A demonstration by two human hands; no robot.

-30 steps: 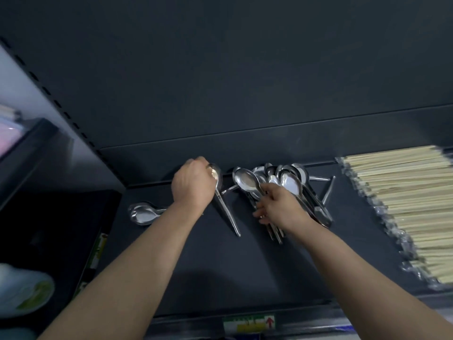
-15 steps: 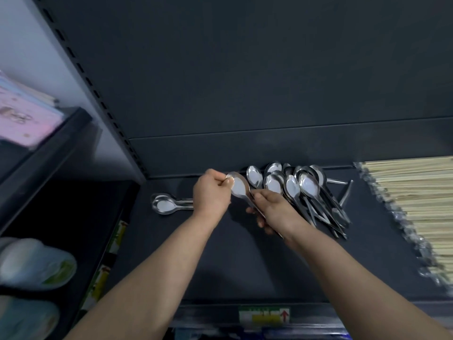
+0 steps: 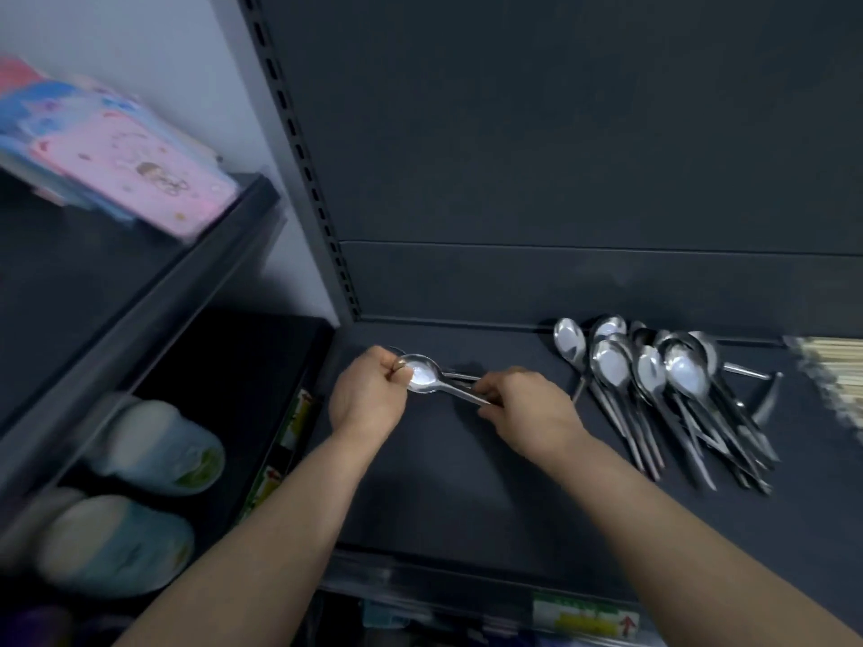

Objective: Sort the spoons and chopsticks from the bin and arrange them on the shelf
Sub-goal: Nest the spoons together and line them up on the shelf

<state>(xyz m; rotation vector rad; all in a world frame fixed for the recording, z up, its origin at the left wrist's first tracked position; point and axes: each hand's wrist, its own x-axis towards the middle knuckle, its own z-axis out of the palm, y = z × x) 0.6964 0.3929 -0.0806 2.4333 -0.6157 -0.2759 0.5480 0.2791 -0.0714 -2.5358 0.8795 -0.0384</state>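
Observation:
A steel spoon [image 3: 426, 376] is held level just above the dark shelf [image 3: 467, 488], near its left end. My left hand [image 3: 369, 398] pinches the bowl end. My right hand [image 3: 525, 407] grips the handle end. More spoon handles show dimly right behind it, between my hands. A pile of several steel spoons [image 3: 663, 389] lies on the shelf to the right, bowls toward the back panel. Pale wooden chopsticks [image 3: 836, 371] in clear wrap lie at the far right edge, mostly cut off by the frame.
A slotted upright post [image 3: 303, 175] bounds the shelf on the left. Beyond it, a higher shelf carries pink and blue packs [image 3: 126, 165], and a lower one holds pale blue rounded items [image 3: 159, 450]. A price label [image 3: 583, 616] sits on the shelf's front rail.
Both hands have carried the spoon leftward away from the pile, toward the shelf's left end. The view has swung left, so the chopsticks now sit at the frame edge.

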